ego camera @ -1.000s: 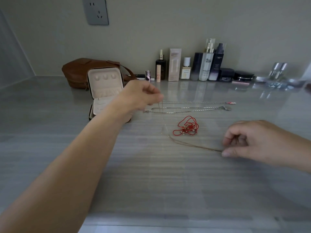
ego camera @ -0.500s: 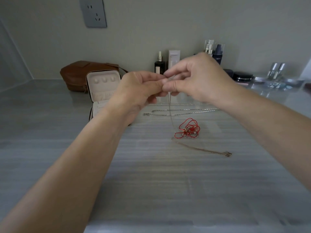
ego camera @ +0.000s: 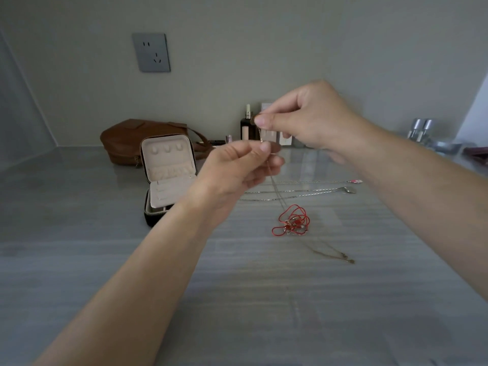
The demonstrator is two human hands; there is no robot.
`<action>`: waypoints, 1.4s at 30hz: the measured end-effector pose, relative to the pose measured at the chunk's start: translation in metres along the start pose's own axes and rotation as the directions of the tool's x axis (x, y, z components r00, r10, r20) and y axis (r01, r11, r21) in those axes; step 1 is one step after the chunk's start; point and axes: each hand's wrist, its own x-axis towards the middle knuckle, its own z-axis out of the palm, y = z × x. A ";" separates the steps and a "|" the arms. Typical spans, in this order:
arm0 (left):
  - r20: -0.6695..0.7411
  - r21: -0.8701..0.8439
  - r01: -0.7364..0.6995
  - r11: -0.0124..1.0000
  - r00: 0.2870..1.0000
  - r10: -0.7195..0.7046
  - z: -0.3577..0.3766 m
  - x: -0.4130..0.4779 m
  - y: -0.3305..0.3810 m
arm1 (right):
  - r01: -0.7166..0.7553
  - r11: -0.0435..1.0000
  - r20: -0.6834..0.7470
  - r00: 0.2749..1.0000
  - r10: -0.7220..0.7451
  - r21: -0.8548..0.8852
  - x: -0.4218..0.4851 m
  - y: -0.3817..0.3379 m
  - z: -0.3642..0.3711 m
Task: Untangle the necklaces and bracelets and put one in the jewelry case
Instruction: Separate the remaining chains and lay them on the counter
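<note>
Both hands are raised over the table with a thin gold chain (ego camera: pixel 276 191) strung between them. My right hand (ego camera: pixel 309 120) pinches its upper end. My left hand (ego camera: pixel 237 167) pinches it just below. The chain hangs down past a tangled red cord bracelet (ego camera: pixel 291 221), and its tail lies on the table (ego camera: pixel 340 256). Two silver necklaces (ego camera: pixel 303 192) lie stretched out behind the red cord. The open jewelry case (ego camera: pixel 166 175), with a pale lining, stands left of my left hand.
A brown leather bag (ego camera: pixel 126 140) sits behind the case. Cosmetic bottles (ego camera: pixel 247 126) line the wall, partly hidden by my hands. Shiny metal items (ego camera: pixel 422 130) lie at the far right. A wall socket (ego camera: pixel 151 52) is above.
My right hand left the chain's far end on the table, came up to my left hand, then lifted higher with the chain's upper end. The chain's tail slid left.
</note>
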 end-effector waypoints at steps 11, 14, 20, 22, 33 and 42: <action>-0.061 -0.091 0.041 0.995 0.997 -0.047 0.000 0.000 0.004 | -0.308 0.824 0.146 0.951 0.272 0.475 -0.004 0.008 -0.019; -0.098 -0.085 0.020 0.996 0.995 -0.028 -0.002 0.000 0.004 | -0.309 0.802 0.121 0.950 0.288 0.511 -0.003 0.007 -0.023; -0.139 0.027 0.069 0.997 0.988 -0.065 -0.006 0.005 -0.001 | -0.289 0.729 0.055 0.943 0.327 0.621 0.002 0.007 -0.043; -0.147 0.091 0.107 0.990 0.985 -0.093 -0.008 0.007 -0.004 | -0.287 0.709 0.030 0.935 0.352 0.644 0.003 0.010 -0.053; -0.117 0.396 0.306 0.866 0.952 -0.283 -0.034 0.014 -0.018 | -0.457 0.618 0.009 0.808 0.588 0.640 -0.016 0.080 -0.072; -0.203 0.449 0.436 0.780 0.900 -0.386 -0.044 0.021 -0.026 | -0.603 0.624 0.080 0.748 0.659 0.496 -0.031 0.134 -0.072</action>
